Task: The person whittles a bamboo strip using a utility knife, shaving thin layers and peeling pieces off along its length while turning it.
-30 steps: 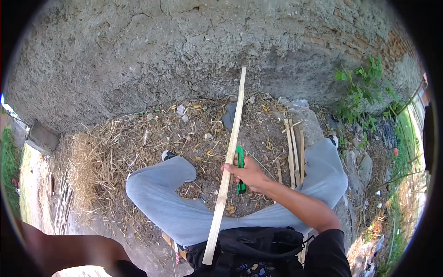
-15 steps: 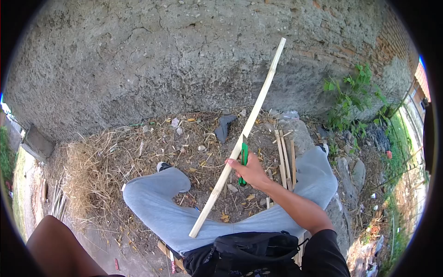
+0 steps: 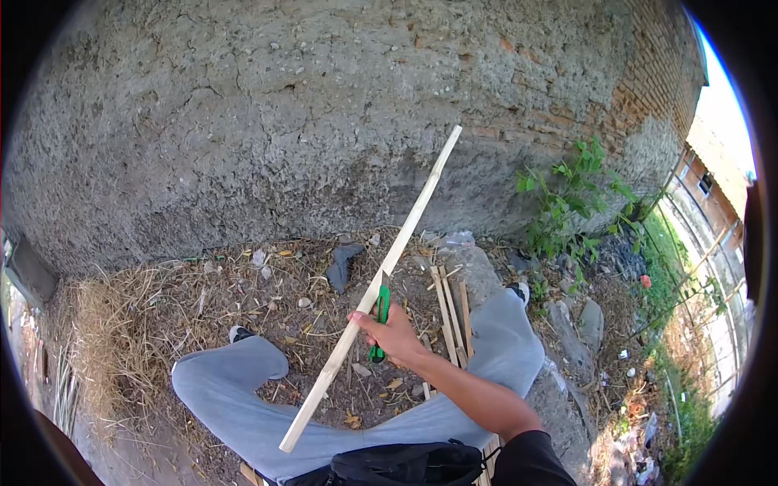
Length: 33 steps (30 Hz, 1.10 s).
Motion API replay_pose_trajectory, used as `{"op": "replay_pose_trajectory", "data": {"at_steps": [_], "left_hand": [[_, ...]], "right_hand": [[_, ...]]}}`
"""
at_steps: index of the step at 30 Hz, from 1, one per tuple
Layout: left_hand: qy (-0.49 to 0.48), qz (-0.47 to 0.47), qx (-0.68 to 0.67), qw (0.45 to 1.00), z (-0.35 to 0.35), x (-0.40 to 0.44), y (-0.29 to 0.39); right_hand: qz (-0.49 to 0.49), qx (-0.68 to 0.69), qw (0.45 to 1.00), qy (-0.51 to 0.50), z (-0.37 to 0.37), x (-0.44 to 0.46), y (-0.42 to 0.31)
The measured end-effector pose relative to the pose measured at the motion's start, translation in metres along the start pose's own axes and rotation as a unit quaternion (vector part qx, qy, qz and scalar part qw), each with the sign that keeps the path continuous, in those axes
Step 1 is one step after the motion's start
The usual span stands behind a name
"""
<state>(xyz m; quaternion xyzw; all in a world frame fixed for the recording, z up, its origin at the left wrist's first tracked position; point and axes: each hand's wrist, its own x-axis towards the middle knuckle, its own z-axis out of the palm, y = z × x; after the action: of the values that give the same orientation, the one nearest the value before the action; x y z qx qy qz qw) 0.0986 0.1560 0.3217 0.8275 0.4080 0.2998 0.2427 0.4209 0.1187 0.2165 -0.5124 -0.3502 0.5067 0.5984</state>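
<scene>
My right hand (image 3: 393, 334) is closed round a long pale bamboo strip (image 3: 412, 219) and a green utility knife (image 3: 382, 301) together. The strip slants from above my thigh up toward the wall, its far end free in the air. The knife lies upright along the strip's right side, its blade end pointing away from me near the strip's middle. Of my left arm (image 3: 61, 445) only a dark sliver shows at the lower left edge; the left hand is out of view.
A rough plastered wall (image 3: 243, 154) stands ahead. Between my legs lie several bamboo slats (image 3: 450, 312) and a dark cloth scrap (image 3: 343, 266). Dry straw (image 3: 101, 348) is heaped at left. A leafy plant (image 3: 575, 198) grows at right. A black bag (image 3: 397, 468) sits at my waist.
The view has turned rightward and up, so the scene has slid left and down. The right hand keeps its hold on the strip and knife. Less of the left arm shows.
</scene>
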Motion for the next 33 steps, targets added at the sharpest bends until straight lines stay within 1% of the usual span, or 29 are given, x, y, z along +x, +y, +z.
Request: {"op": "replay_pose_trajectory", "data": {"at_steps": [1, 2, 4, 5, 6, 7, 9, 11, 12, 15, 18, 20, 24, 27, 29, 30, 33], "left_hand": [[0.001, 0.002, 0.002, 1.000, -0.002, -0.001, 0.001], [0.005, 0.007, 0.004, 1.000, -0.003, -0.002, 0.002], [0.017, 0.028, 0.009, 0.999, -0.008, 0.000, 0.007], [0.022, 0.038, 0.015, 0.999, -0.014, 0.001, 0.010], [0.022, 0.047, 0.020, 0.998, -0.022, 0.001, 0.015], [0.027, 0.062, 0.020, 0.997, -0.029, 0.007, 0.022], [0.052, 0.091, 0.024, 0.994, -0.043, 0.011, 0.033], [0.078, 0.130, 0.037, 0.988, -0.064, 0.017, 0.052], [0.089, 0.151, 0.045, 0.983, -0.076, 0.022, 0.063], [0.117, 0.211, 0.069, 0.968, -0.109, 0.031, 0.093], [0.136, 0.252, 0.085, 0.954, -0.130, 0.036, 0.113], [0.137, 0.268, 0.097, 0.949, -0.142, 0.038, 0.125], [0.133, 0.276, 0.109, 0.946, -0.143, 0.041, 0.129], [0.132, 0.268, 0.105, 0.949, -0.137, 0.043, 0.127], [0.125, 0.263, 0.106, 0.951, -0.137, 0.046, 0.127], [0.124, 0.261, 0.105, 0.952, -0.134, 0.045, 0.125], [0.118, 0.260, 0.103, 0.953, -0.136, 0.047, 0.124]], "right_hand": [[0.011, -0.003, 1.000, 0.013, 0.000, -0.002, -0.006], [0.012, -0.009, 1.000, 0.000, -0.001, 0.002, -0.010], [-0.033, -0.014, 0.999, 0.013, 0.002, -0.001, -0.008], [-0.018, -0.013, 1.000, 0.012, 0.001, -0.003, -0.008], [-0.036, -0.025, 0.999, 0.016, 0.003, -0.005, -0.011], [-0.028, -0.026, 0.999, 0.015, 0.003, -0.012, -0.002], [-0.057, -0.048, 0.997, 0.006, -0.007, 0.000, -0.017], [-0.029, -0.068, 0.997, 0.027, -0.001, -0.008, -0.014], [-0.029, -0.056, 0.998, 0.023, 0.001, -0.007, -0.012], [-0.042, -0.032, 0.997, 0.053, 0.000, -0.008, -0.017], [-0.045, -0.030, 0.998, 0.033, -0.003, -0.007, -0.018], [-0.030, -0.031, 0.999, 0.029, 0.001, -0.013, -0.023], [-0.059, -0.015, 0.997, 0.057, -0.008, -0.007, -0.023], [-0.049, 0.021, 0.998, 0.045, -0.016, 0.000, -0.018], [-0.055, 0.028, 0.996, 0.060, -0.013, -0.005, -0.022], [-0.066, 0.029, 0.995, 0.068, -0.011, -0.003, -0.026], [-0.055, 0.000, 0.996, 0.067, -0.014, -0.007, -0.037]]}}
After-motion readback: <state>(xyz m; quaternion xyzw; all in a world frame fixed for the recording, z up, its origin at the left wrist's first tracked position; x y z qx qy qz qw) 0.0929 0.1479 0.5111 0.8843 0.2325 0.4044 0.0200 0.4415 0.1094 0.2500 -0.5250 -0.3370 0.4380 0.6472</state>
